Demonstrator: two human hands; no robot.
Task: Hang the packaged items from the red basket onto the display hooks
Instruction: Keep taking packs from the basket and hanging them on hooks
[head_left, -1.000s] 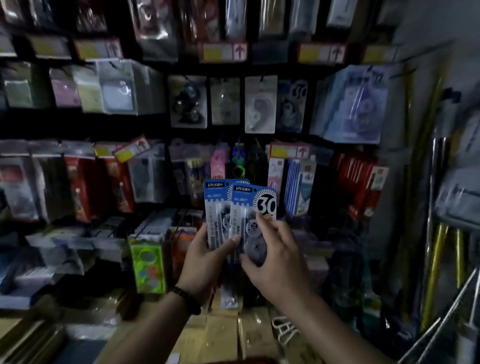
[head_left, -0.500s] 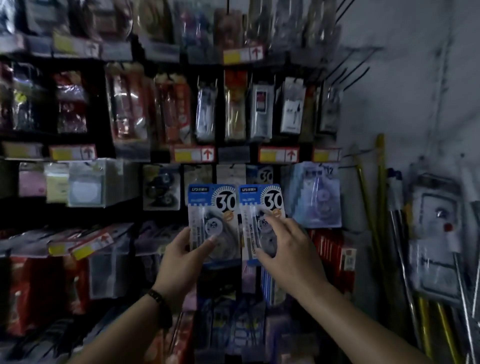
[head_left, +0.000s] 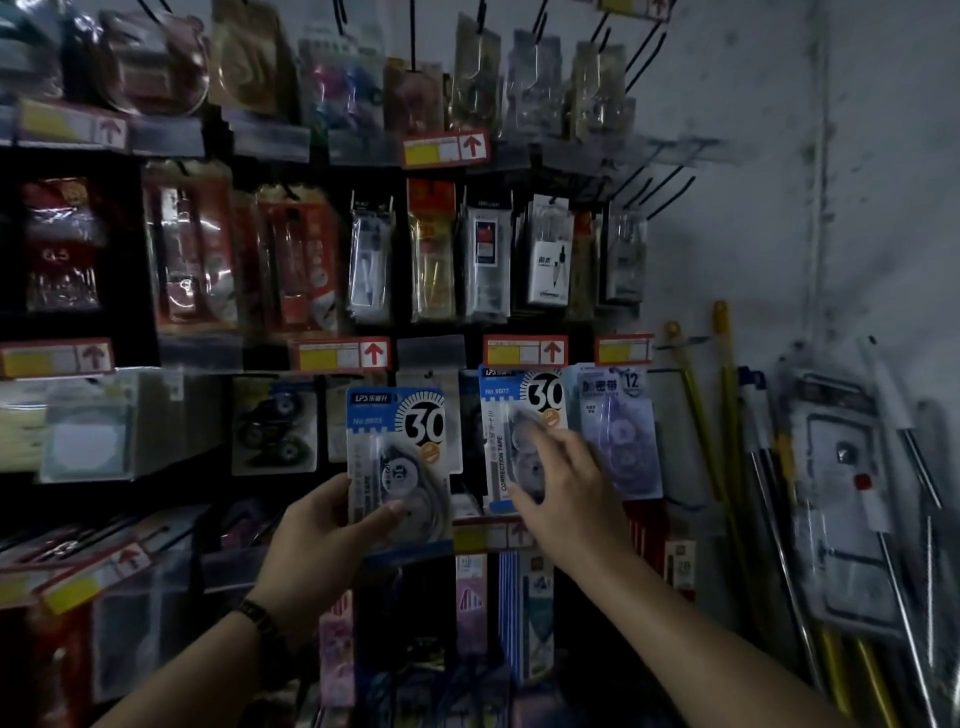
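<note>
Gripped low in left hand (head_left: 311, 538): 1 correction-tape pack (head_left: 402, 447), long axis upright. Up-right of it, right hand (head_left: 571, 493) spread on 2nd pack (head_left: 498, 415), top just under price tag (head_left: 524, 351); pinching or only touching, cannot tell. Right hand the nearer for hanging.

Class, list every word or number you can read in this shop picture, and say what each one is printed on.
"LPS", "30": left blue pack, held by the left hand.
"No.9803", "30", "CORRECTION TAPE": right blue pack, under the right hand.
"12": purple pack.
Shelf price labels: red arrows; print too blurred.
Other packs: unreadable.
</note>
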